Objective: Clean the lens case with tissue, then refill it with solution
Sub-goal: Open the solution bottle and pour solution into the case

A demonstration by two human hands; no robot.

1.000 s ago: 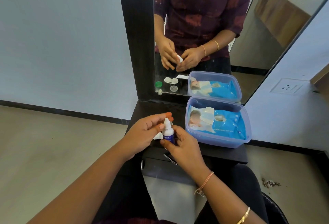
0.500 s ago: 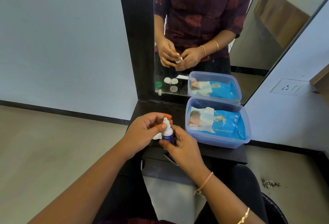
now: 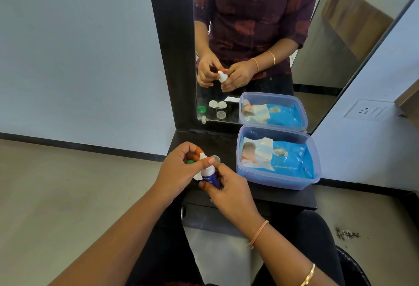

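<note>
Lens case of white plastic (image 3: 196,176) lies centre-frame behind your left hand (image 3: 179,170), which pinches the top of the small blue-and-white solution bottle (image 3: 209,172) your right hand (image 3: 229,191) grips; squeezing now could spill solution.

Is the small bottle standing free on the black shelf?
No, the right hand grips the small bottle and the left hand pinches its top.
</note>
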